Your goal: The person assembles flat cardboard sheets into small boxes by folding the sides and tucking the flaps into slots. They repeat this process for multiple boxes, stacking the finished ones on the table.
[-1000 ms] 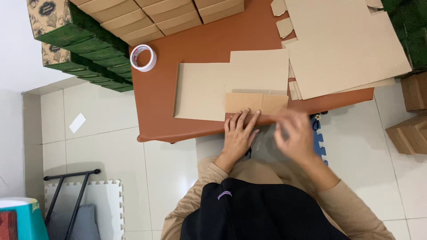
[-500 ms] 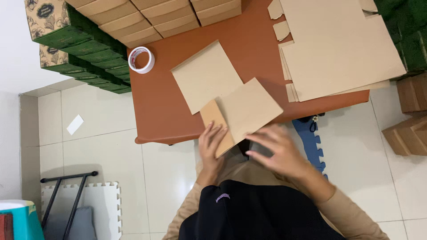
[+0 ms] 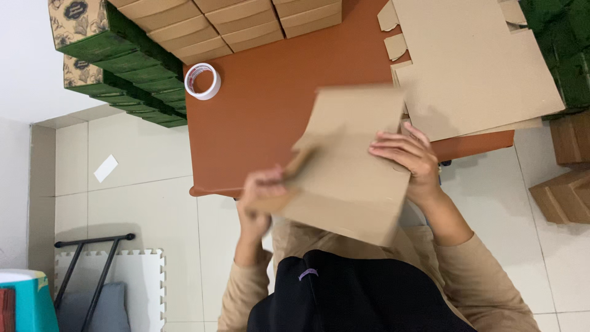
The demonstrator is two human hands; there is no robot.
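While both hands lift it clear of the brown desk [image 3: 258, 123], the flat cardboard box blank [image 3: 350, 166] hangs tilted in the air just above the desk's near edge, in front of the person's chest. The right hand [image 3: 409, 163] lies on the blank's right edge, its fingers [image 3: 393, 144] slightly spread and laid across the upper face, the thumb hidden behind the board. The left hand [image 3: 261, 197] grips the lower left corner at a folded flap; it is blurred, but its fingers [image 3: 264, 183] curl closed around the flap's edge. To the right on the desk lies a stack of flat cardboard sheets [image 3: 479, 74], well apart from the held blank's left side but just behind its right edge. A roll of white tape [image 3: 202, 80] sits near the desk's far left corner, beside rows of folded brown boxes [image 3: 233, 24] and green patterned boxes [image 3: 110, 61]
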